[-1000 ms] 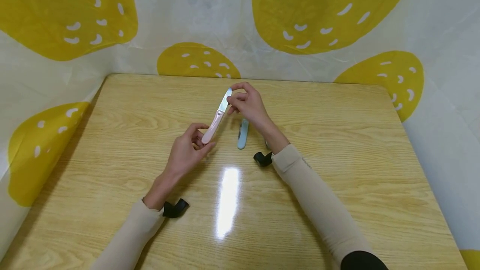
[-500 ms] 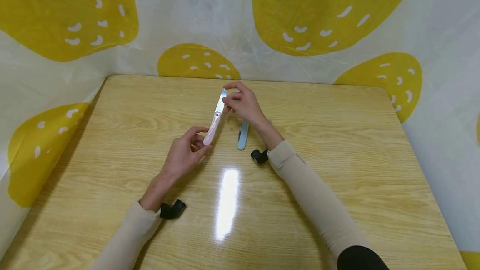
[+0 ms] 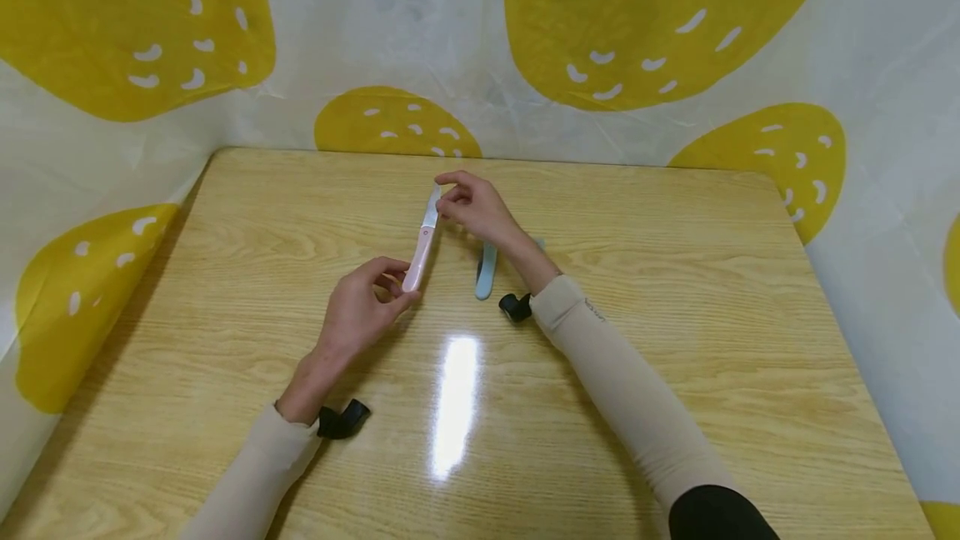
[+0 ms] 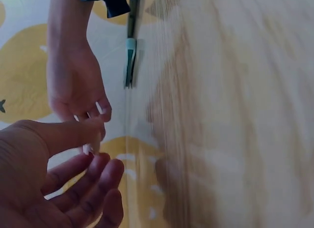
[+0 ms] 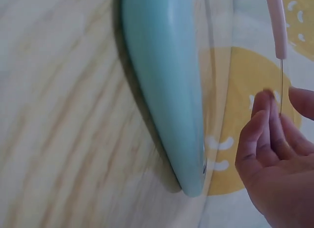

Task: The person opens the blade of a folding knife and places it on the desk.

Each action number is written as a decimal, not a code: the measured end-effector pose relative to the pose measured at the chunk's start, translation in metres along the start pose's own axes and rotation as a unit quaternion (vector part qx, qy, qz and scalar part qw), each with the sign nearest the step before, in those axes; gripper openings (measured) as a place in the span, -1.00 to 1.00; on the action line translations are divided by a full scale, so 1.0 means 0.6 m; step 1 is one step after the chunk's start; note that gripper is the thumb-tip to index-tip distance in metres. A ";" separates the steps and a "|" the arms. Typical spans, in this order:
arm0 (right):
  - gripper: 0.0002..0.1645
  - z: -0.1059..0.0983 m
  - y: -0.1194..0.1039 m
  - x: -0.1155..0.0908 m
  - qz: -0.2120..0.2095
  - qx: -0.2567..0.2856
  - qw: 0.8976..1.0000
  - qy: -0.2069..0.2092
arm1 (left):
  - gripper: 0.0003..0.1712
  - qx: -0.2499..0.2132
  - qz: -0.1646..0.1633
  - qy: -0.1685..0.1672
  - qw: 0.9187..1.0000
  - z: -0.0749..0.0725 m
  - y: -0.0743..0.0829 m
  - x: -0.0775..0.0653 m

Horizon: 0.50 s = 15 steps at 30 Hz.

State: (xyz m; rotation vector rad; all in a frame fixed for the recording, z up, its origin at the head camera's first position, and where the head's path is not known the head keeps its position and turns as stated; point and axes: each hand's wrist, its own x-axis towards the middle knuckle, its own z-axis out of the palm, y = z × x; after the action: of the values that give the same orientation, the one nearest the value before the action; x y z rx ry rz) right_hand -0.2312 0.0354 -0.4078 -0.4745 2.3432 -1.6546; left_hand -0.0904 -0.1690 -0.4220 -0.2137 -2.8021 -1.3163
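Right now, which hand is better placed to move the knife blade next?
Probably the right hand: its fingers are at the blade, though contact is unclear. The left hand holds the pink handle at the end away from the blade.

At frame right a hand could pass over the table (image 3: pixel 750 315); at centre the pink knife (image 3: pixel 422 242) bars the gap between left hand (image 3: pixel 358 307) and right hand (image 3: pixel 476 208), with a blue handle (image 3: pixel 486 273) to its right

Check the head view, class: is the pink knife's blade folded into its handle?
No, the silvery blade extends out from the end of the pink handle, roughly in line with it.
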 end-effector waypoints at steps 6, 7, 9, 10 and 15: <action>-0.48 0.004 0.003 0.007 0.013 -0.064 0.998 -0.020 | -0.52 0.012 -0.009 -0.001 1.000 -0.002 -0.005 -0.002; -0.47 0.005 0.004 0.008 0.012 -0.074 0.997 -0.026 | -0.52 0.015 -0.009 -0.002 1.000 -0.002 -0.006 -0.002; -0.46 0.006 0.005 0.009 0.010 -0.089 0.995 -0.036 | -0.52 0.020 -0.010 -0.005 1.000 -0.002 -0.007 -0.002; -0.46 0.006 0.005 0.010 0.011 -0.095 0.995 -0.040 | -0.52 0.022 -0.010 -0.006 1.000 -0.002 -0.008 -0.002; -0.45 0.007 0.006 0.012 0.015 -0.116 0.991 -0.058 | -0.53 0.035 -0.009 -0.011 0.999 -0.002 -0.010 -0.002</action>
State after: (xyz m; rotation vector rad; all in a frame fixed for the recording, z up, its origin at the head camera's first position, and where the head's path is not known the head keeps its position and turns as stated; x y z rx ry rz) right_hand -0.2370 0.0299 -0.4125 -0.5603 2.4545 -1.3095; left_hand -0.0902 -0.1738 -0.4261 -0.2024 -2.8691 -1.2228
